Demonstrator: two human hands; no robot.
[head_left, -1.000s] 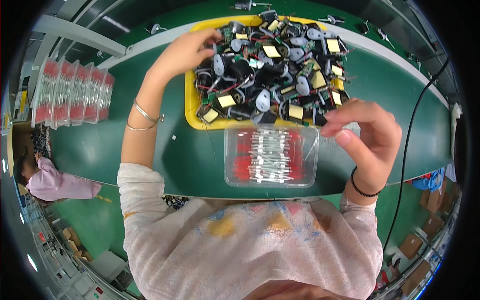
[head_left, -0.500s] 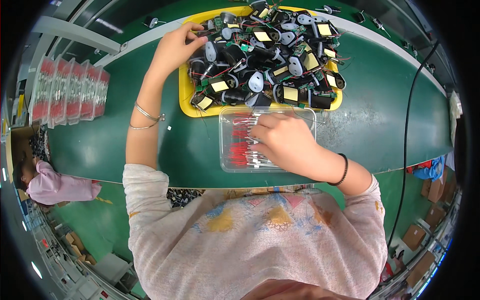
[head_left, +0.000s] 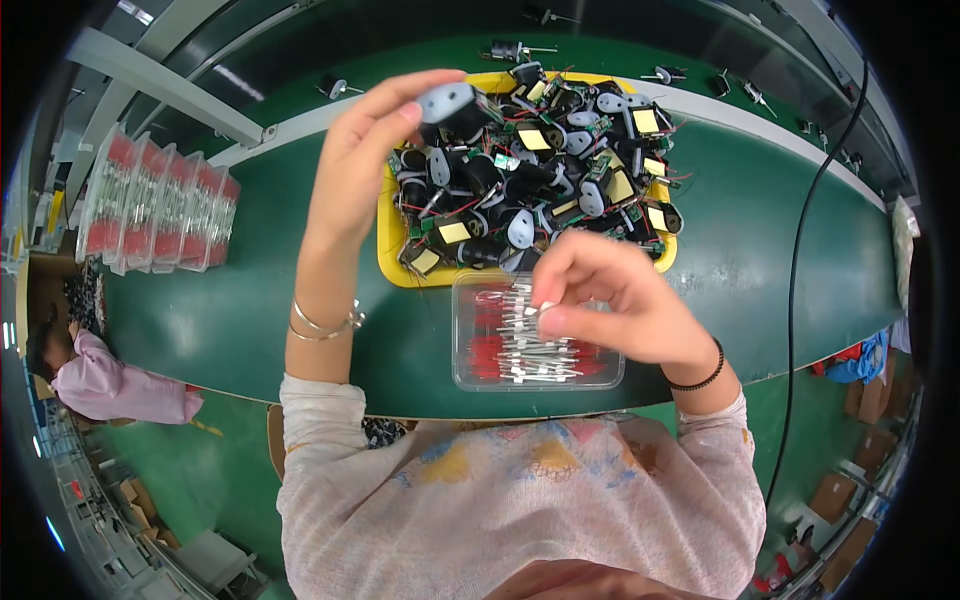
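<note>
My left hand (head_left: 375, 140) holds a black round part with a grey cap (head_left: 455, 108) lifted above the yellow tray (head_left: 388, 262), which is heaped with several black parts, small circuit boards and wires. My right hand (head_left: 610, 300) hovers over the clear plastic box (head_left: 468, 372) of red and white pins and pinches one small white pin (head_left: 545, 308) between thumb and fingers. The box sits on the green belt just in front of the tray.
A row of clear packs with red contents (head_left: 150, 210) stands at the left on the green conveyor belt (head_left: 760, 260). Loose small parts (head_left: 510, 50) lie beyond the tray. A black cable (head_left: 795, 270) runs down the right side. Another person (head_left: 100, 385) sits at lower left.
My left hand has risen from the tray with a black part in it. My right hand dipped into the clear box and lifted up holding a pin.
</note>
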